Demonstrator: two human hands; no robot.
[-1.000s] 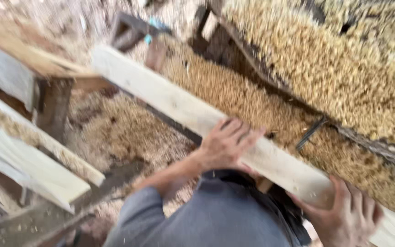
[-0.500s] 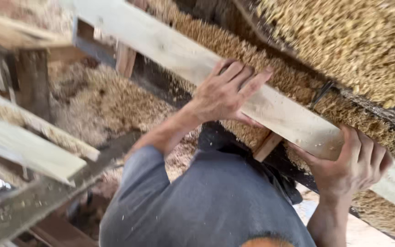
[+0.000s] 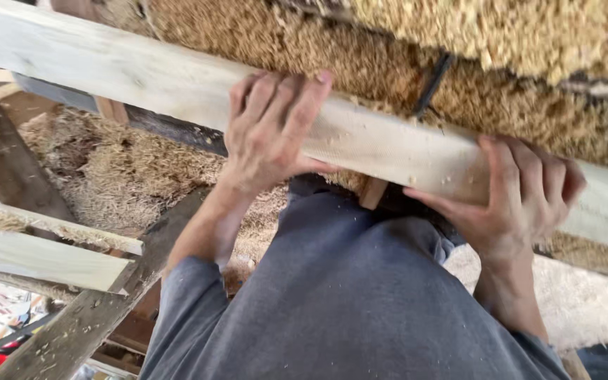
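Both hands are clamped on one long pale wooden plank [image 3: 388,144], which runs slantwise across the view from upper left to lower right. Left hand [image 3: 272,130] lies over the plank's top face near its middle, fingers spread flat and curling over the far edge, thumb tucked beneath the near edge. Right hand [image 3: 522,197] grips farther along toward the lower end, palm against the near edge, fingers wrapped over the top. Beyond both hands lies a deep bed of sawdust and shavings [image 3: 360,63], heaped against the plank's far side, with a dark metal bar [image 3: 431,84] poking out just past the left fingertips. Below the left wrist a grey sleeve [image 3: 346,295] fills the foreground; to that hand's left sit a weathered dark beam [image 3: 86,317] and two more pale boards [image 3: 43,257].

Handling the plank well appears to call for keeping the hands spread apart as they are, so it stays level, and for keeping fingertips clear of the metal bar.
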